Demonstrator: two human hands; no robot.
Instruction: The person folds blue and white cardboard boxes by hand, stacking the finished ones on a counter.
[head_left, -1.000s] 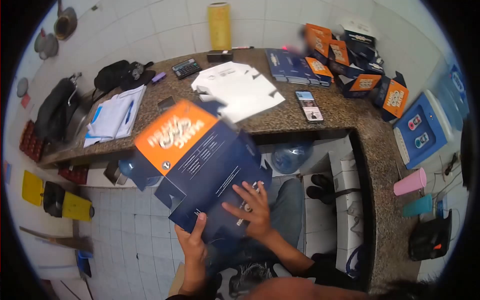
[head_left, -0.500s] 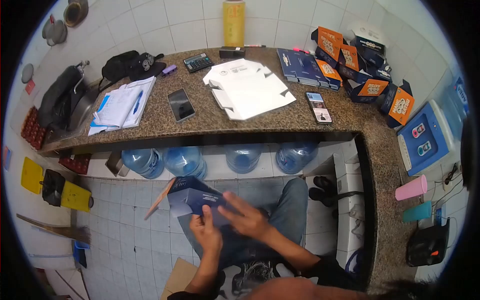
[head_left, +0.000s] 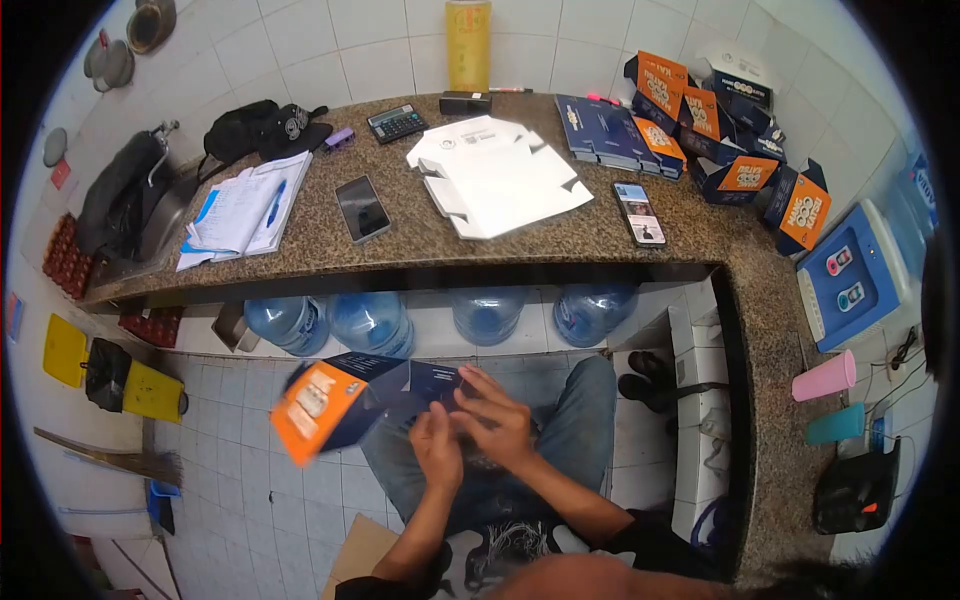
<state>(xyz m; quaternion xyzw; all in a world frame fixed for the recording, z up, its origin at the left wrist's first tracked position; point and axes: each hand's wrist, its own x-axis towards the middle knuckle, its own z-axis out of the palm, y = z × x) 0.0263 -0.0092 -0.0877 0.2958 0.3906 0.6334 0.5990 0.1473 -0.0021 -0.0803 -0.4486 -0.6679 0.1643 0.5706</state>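
Note:
Above my lap I hold a partly folded navy and orange carton (head_left: 318, 402). Its orange printed panel faces up at the left, and its navy part reaches toward my hands. My left hand (head_left: 437, 446) pinches the carton's lower right edge, fingers closed. My right hand (head_left: 497, 420) is closed on the navy flap at the right end, with its fingertips at the flap's edge. The orange panel is slightly blurred.
The granite counter (head_left: 300, 240) bears white flat cardboard (head_left: 505, 185), flat navy cartons (head_left: 600, 135), folded orange cartons (head_left: 745, 178), two phones, a calculator (head_left: 397, 124) and papers (head_left: 240, 215). Below stand several water jugs (head_left: 370, 325). A water dispenser (head_left: 850, 275) is at the right.
The carton has turned so its orange panel now shows at the left. My left hand has shifted right and closer to my right hand, whose fingers have come onto the navy flap.

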